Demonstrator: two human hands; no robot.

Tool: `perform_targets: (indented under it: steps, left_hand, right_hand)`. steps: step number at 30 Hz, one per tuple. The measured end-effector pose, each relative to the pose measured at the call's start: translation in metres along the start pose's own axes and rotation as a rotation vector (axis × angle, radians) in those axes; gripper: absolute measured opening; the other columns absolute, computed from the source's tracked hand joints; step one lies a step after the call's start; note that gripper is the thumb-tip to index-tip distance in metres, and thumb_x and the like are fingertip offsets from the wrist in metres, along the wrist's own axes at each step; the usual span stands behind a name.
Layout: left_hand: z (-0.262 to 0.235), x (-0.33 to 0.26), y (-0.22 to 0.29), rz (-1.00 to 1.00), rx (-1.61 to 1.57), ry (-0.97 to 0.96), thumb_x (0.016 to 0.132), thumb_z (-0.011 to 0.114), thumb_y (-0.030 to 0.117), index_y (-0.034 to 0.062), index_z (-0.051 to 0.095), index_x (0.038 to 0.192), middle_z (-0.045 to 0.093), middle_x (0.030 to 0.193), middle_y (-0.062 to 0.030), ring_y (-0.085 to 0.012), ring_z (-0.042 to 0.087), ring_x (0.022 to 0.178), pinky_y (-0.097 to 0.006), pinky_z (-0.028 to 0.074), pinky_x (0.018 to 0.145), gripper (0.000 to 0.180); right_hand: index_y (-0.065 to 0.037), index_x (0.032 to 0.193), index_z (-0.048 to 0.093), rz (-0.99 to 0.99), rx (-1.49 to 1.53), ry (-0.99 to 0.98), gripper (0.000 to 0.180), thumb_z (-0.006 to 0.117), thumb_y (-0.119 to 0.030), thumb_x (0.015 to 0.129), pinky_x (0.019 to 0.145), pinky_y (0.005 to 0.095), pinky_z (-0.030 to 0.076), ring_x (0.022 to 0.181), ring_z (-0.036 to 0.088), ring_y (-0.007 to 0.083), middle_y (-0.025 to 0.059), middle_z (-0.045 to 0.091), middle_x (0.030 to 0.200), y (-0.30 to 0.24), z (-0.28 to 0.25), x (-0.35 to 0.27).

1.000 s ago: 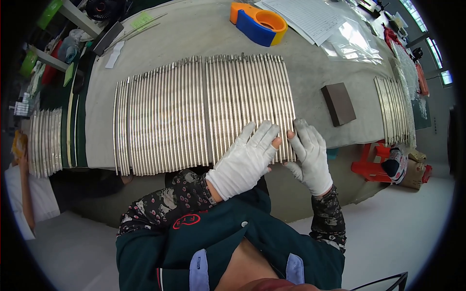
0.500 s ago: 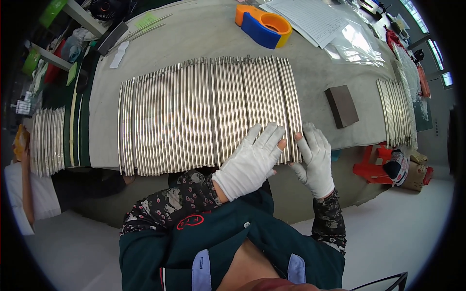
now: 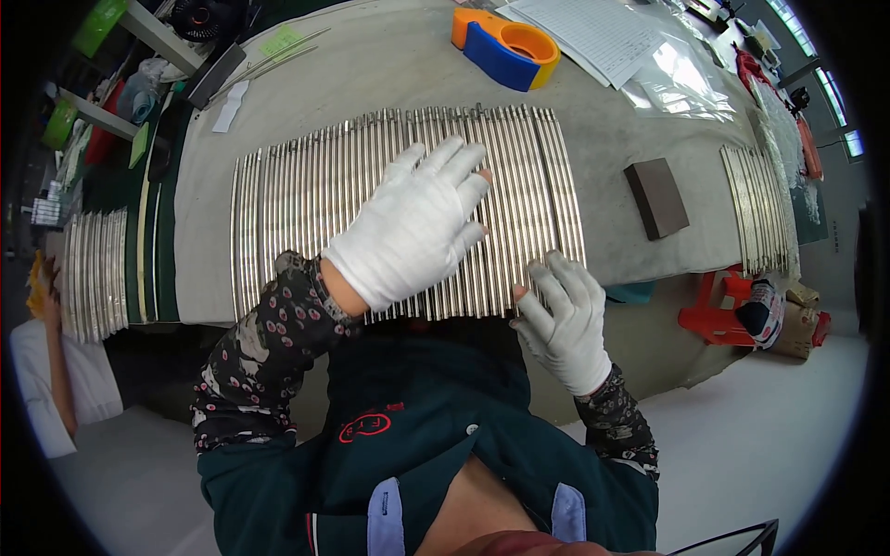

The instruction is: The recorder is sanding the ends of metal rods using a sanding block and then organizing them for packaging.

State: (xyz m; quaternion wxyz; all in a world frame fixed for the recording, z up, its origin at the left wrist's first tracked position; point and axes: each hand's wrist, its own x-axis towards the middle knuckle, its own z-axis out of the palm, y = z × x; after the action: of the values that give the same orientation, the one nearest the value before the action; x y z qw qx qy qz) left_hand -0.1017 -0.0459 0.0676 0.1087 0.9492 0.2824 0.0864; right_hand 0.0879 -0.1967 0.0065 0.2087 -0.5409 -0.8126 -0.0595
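- A co-worker's white sleeve (image 3: 93,375), soft cloth, shows at the far left.
- Just above it stands a left-hand bundle (image 3: 95,278) of slim, shiny rods, side by side.
- A narrow, slightly bent white paper strip (image 3: 228,107) lies on the grey, matte tabletop (image 3: 603,148).
- Polished metal rods (image 3: 338,190), long, straight and round, form a broad, ribbed row in the middle of the tabletop's near side, their upper ends stepped in a shallow arc.
- The left hand (image 3: 413,227), in a white knit glove with bare thumb and index tips, lies flat across the rods, its fingers extended and lightly spread.
- Beyond the row sits an orange-and-blue tape dispenser (image 3: 501,65), smooth plastic with a rounded ring.
- The right hand (image 3: 565,320), gloved alike, is at the row's lower right corner, fingers spread and a little bent; whether they touch the rods is hard to tell.
- A dark brown, matte rectangular block (image 3: 656,198) lies right of the row.
- Crinkled clear plastic film (image 3: 681,83) gleams behind the block.
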Motion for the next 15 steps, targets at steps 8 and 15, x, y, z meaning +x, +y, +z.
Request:
perform_targets:
  steps: [8, 15]
  left_hand:
    - [0.038, 0.075, -0.077, -0.187, 0.030, 0.024, 0.091, 0.052, 0.023, 0.0049, 0.054, 0.126, 0.043, 0.142, -0.0126, -0.0348, 0.033, 0.135, -0.045, 0.033, 0.107, 0.039]
    - [0.048, 0.090, -0.076, -0.205, 0.071, -0.003, 0.091, 0.053, 0.026, 0.0095, 0.058, 0.124, 0.044, 0.141, -0.0110, -0.0341, 0.030, 0.137, -0.049, 0.031, 0.108, 0.037]
  right_hand:
    - [-0.008, 0.092, 0.061, -0.022, -0.039, 0.144, 0.022, 0.072, -0.012, 0.074, 0.086, 0.0410, 0.046, 0.108, 0.055, 0.0277, 0.0074, 0.060, 0.107, -0.008, 0.006, 0.011]
    - [-0.008, 0.088, 0.061, 0.010, -0.035, 0.184, 0.015, 0.071, -0.012, 0.077, 0.085, 0.0396, 0.047, 0.106, 0.057, 0.0266, 0.0069, 0.061, 0.105, -0.008, 0.012, 0.007]
